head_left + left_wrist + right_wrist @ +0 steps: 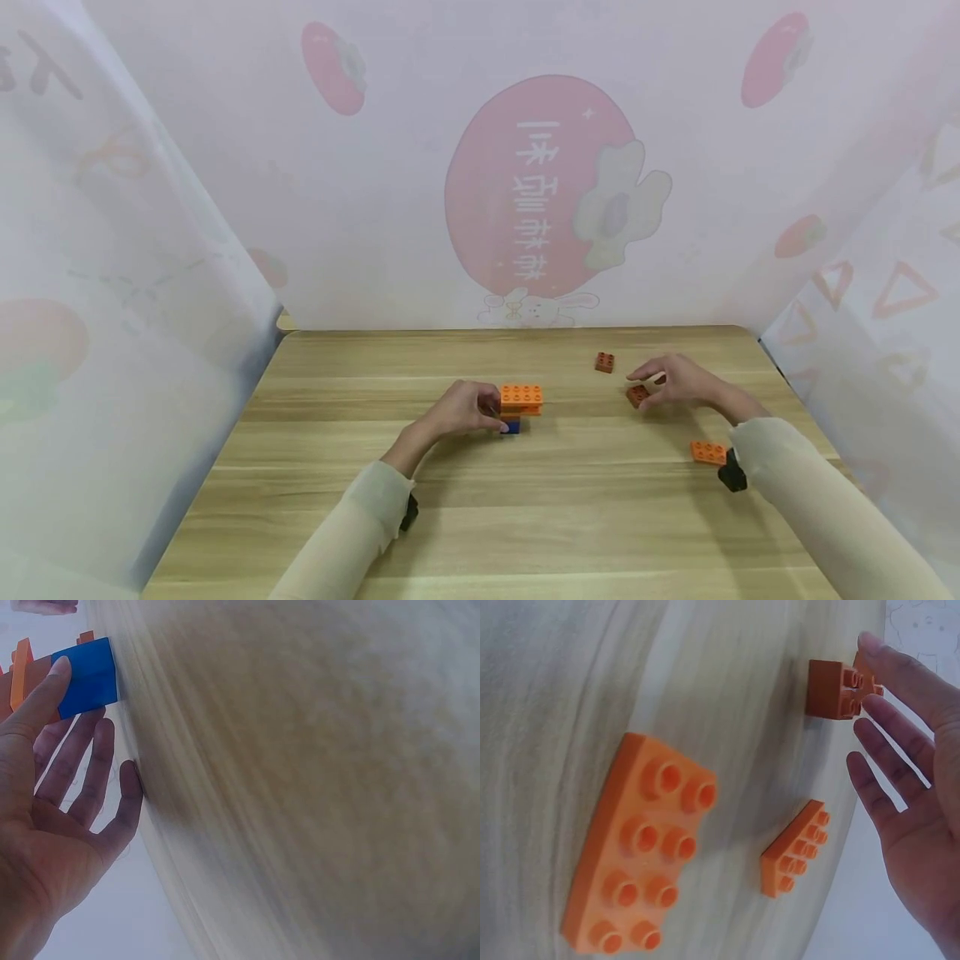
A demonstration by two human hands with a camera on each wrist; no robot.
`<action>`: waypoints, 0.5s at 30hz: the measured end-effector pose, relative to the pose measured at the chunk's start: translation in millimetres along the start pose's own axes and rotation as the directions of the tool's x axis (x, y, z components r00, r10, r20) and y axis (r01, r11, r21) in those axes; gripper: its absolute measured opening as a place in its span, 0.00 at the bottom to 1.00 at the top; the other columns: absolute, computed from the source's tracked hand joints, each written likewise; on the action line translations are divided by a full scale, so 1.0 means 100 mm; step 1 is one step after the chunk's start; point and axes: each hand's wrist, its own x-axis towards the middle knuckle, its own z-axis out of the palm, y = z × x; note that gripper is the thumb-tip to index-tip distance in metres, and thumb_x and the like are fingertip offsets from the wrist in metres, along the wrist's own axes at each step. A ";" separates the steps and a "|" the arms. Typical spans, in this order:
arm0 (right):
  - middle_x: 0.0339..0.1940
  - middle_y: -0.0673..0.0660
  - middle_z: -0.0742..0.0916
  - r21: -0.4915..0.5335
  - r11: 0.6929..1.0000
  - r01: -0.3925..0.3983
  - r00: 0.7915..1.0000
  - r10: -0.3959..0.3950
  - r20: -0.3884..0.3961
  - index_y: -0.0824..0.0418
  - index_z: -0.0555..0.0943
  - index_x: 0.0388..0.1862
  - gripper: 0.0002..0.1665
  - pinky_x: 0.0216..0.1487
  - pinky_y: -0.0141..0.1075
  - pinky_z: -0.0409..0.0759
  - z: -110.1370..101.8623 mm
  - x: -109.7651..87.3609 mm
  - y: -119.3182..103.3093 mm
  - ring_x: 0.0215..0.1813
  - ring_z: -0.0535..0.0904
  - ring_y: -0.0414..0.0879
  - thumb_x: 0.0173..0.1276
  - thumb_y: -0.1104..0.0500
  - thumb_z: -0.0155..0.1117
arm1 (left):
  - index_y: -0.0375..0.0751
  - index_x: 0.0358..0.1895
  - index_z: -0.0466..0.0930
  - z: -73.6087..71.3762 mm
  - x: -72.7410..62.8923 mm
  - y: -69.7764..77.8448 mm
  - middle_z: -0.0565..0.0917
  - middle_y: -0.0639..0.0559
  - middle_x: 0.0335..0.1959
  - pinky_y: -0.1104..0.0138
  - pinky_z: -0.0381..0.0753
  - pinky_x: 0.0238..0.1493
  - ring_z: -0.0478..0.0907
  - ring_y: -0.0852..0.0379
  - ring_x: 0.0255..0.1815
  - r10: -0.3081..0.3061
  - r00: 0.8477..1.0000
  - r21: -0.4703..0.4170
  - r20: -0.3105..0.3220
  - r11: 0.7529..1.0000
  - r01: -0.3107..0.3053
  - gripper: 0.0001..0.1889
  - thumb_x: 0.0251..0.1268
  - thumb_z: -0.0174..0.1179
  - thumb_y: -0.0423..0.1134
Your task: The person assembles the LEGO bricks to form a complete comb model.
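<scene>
My left hand point(467, 407) pinches a small stack of toy building bricks near the middle of the table. The stack has a blue brick point(86, 679) at the bottom, brown above it and orange plates point(521, 395) on top. In the left wrist view the thumb presses the blue brick, with the other fingers loosely spread. My right hand point(681, 379) reaches over a brown brick point(638, 395), thumb and index finger parted on either side of it. From the right wrist, those fingers point(889, 754) look extended beside the brown brick's studs.
Another brown brick point(604, 362) lies farther back. An orange plate point(708, 452) sits beside the right wrist, and the right wrist view shows a second orange plate point(795, 851). White printed curtains point(375, 208) stand behind and beside the wooden table point(570, 517).
</scene>
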 end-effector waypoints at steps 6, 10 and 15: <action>0.60 0.67 0.88 0.035 0.998 -0.052 0.999 0.052 0.001 0.69 0.86 0.60 0.30 0.59 0.57 0.85 0.05 -0.04 0.07 0.61 0.84 0.66 0.60 0.61 0.84 | 0.43 0.43 0.88 0.00 -0.01 0.00 0.92 0.54 0.39 0.70 0.86 0.43 0.88 0.62 0.37 -0.001 1.000 -0.007 0.005 1.000 0.001 0.14 0.57 0.81 0.38; 0.60 0.68 0.88 0.022 0.998 -0.053 0.999 0.053 -0.006 0.69 0.86 0.60 0.29 0.59 0.58 0.84 0.08 -0.06 0.11 0.59 0.85 0.65 0.61 0.63 0.83 | 0.44 0.43 0.88 0.00 -0.01 0.01 0.92 0.54 0.39 0.70 0.87 0.43 0.88 0.63 0.38 -0.006 1.000 -0.003 0.005 1.000 0.006 0.13 0.58 0.81 0.38; 0.59 0.68 0.88 0.010 0.999 -0.047 0.999 0.047 -0.021 0.68 0.87 0.59 0.27 0.58 0.60 0.84 0.09 -0.06 0.14 0.57 0.86 0.63 0.61 0.62 0.83 | 0.44 0.43 0.87 0.00 -0.01 0.01 0.92 0.54 0.39 0.70 0.87 0.44 0.88 0.63 0.39 -0.007 1.000 0.000 -0.001 1.000 0.007 0.14 0.57 0.81 0.38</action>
